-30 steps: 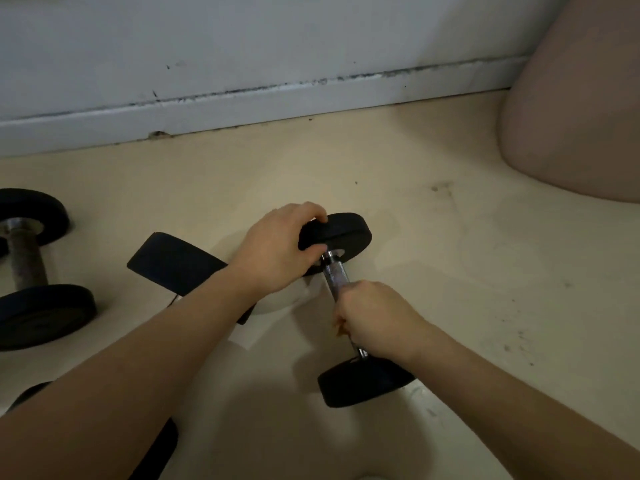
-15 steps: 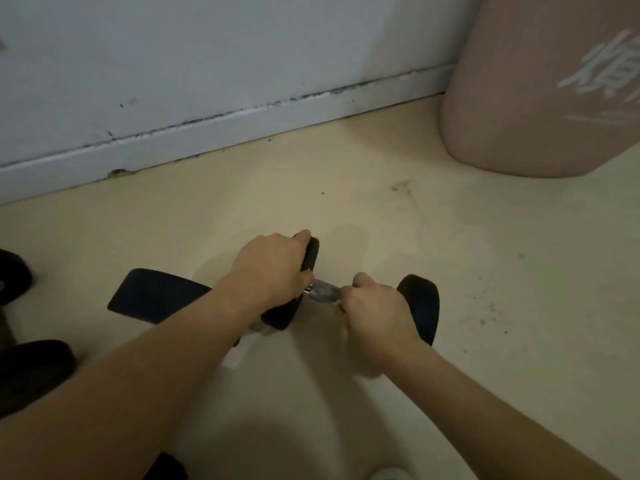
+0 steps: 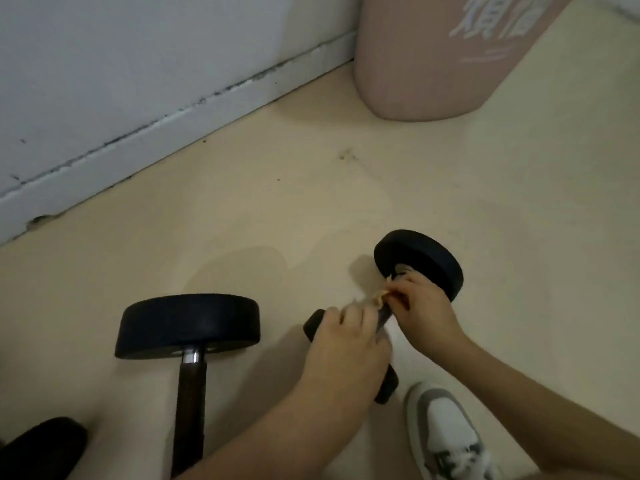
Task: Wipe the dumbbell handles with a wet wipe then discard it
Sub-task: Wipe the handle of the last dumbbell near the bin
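Nearest, at the bottom right, a white and grey shoe [image 3: 446, 441] stands on the floor [image 3: 311, 188]. At the bottom left corner lies a dark shape [image 3: 38, 448], too dim to tell what it is. Just beside it a second dumbbell [image 3: 188, 327] lies on the floor, its dark handle running toward the camera and its far plate facing the wall.

Right of that, the dumbbell [image 3: 433, 265] lies aslant between the two hands, close to the toe of the shoe. The left hand [image 3: 346, 344] lies over its near plate [image 3: 387, 388], fingers curled down over the top edge and reaching the bar. The right hand [image 3: 426, 306] is closed round the bar at the dumbbell's far end, touching the far plate. Its fingers pinch the wipe [image 3: 377, 298], a crumpled, yellowish scrap pressed against the bar between the two hands. Little of the bar itself shows.

Well beyond the hands, a pink bin [image 3: 433, 64] with pale lettering stands on the floor near the wall [image 3: 138, 64]. A scuffed white baseboard [image 3: 194, 123] runs along the foot of the wall, with dark marks along its upper seam.
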The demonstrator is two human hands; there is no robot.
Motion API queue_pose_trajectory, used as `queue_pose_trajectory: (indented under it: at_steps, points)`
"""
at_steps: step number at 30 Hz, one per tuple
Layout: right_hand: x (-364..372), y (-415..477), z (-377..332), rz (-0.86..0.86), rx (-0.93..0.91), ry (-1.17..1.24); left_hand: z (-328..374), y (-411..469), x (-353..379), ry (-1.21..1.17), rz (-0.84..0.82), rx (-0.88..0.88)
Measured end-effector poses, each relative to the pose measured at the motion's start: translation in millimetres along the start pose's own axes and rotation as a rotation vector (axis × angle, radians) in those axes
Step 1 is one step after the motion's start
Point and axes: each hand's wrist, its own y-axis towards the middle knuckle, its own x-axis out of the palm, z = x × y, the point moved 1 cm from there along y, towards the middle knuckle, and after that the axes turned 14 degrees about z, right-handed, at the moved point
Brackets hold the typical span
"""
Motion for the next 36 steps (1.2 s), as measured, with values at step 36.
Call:
queue_pose_trajectory:
  at_steps: [36]
  points:
    - [43,-98,-33,-0.036,0.107,0.638,18,-140,13,-0.359,-0.149,-0.222]
